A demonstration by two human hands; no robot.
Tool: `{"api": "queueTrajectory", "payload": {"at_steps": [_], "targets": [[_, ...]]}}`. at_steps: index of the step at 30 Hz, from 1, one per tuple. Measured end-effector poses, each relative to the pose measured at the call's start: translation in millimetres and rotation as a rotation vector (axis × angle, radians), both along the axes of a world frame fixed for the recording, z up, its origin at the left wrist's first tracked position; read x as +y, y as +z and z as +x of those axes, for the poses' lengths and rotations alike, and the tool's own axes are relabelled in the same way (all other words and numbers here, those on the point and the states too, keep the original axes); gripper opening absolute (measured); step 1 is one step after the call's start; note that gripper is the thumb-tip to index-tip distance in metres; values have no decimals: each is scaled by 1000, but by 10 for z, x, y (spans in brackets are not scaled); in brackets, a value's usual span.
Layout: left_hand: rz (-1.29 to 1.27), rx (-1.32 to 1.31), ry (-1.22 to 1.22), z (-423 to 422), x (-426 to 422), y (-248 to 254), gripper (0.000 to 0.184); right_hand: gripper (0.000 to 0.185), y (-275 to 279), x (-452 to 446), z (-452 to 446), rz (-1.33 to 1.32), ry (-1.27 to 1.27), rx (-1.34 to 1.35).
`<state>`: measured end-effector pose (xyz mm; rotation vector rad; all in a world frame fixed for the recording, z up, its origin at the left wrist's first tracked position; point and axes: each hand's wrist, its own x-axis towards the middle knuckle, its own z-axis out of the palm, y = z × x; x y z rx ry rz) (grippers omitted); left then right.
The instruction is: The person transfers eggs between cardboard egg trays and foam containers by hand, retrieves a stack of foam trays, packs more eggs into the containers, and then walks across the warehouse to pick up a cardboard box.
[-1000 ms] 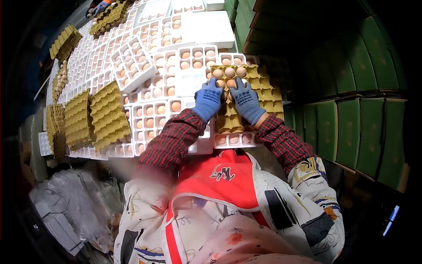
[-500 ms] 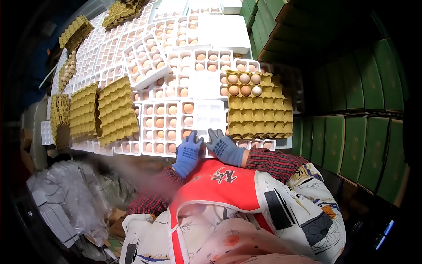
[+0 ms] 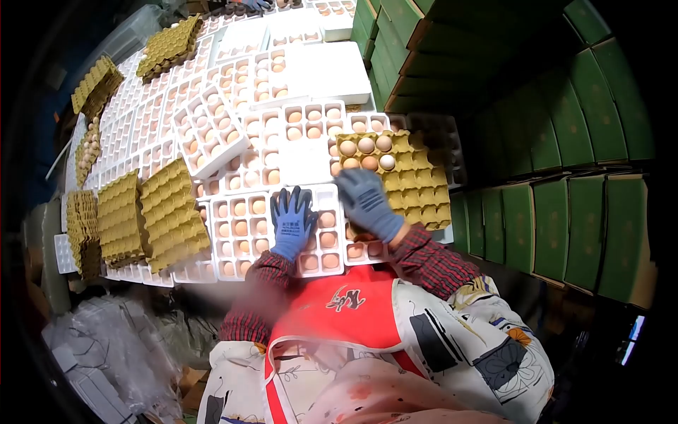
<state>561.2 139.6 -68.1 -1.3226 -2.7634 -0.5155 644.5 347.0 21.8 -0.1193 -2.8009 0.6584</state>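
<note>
My left hand (image 3: 293, 220), in a blue-grey glove, lies with spread fingers over the left part of a white foam egg tray (image 3: 344, 263). Brown eggs (image 3: 328, 240) show in this tray's lower and right compartments; my hand hides others. My right hand (image 3: 369, 201), gloved alike and slightly blurred, reaches over the left edge of a yellow pulp egg tray (image 3: 417, 185). Its fingers are stretched out, just below the eggs, and nothing shows in them. Two short rows of eggs (image 3: 366, 145), one paler than the others, sit in the pulp tray's upper left.
Many egg-filled foam trays (image 3: 240, 225) cover the table. Stacked pulp trays (image 3: 173, 212) stand at the left. A white foam block (image 3: 328, 74) lies farther back. Green cartons (image 3: 558, 222) line the right side. Another person's gloved hand (image 3: 256, 5) shows at the far edge.
My hands have moved apart: the left onto the foam tray's left side, the right up to the pulp tray. Eggs now show in the tray's lower part. The view has shifted.
</note>
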Motion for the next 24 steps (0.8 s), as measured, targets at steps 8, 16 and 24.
{"api": "queueTrajectory", "payload": {"at_steps": [8,16,24], "targets": [[222,-126,-185,-136,1142,533,49,38,-251,1311,65,119,-29,-178],[358,-476,-173,-453,1373,607,36,42,-287,1814,60,-796,-257,13],[-282,-81,-171,-89,1937,666,30,31,-252,1682,-382,-111,-59,-36]]}}
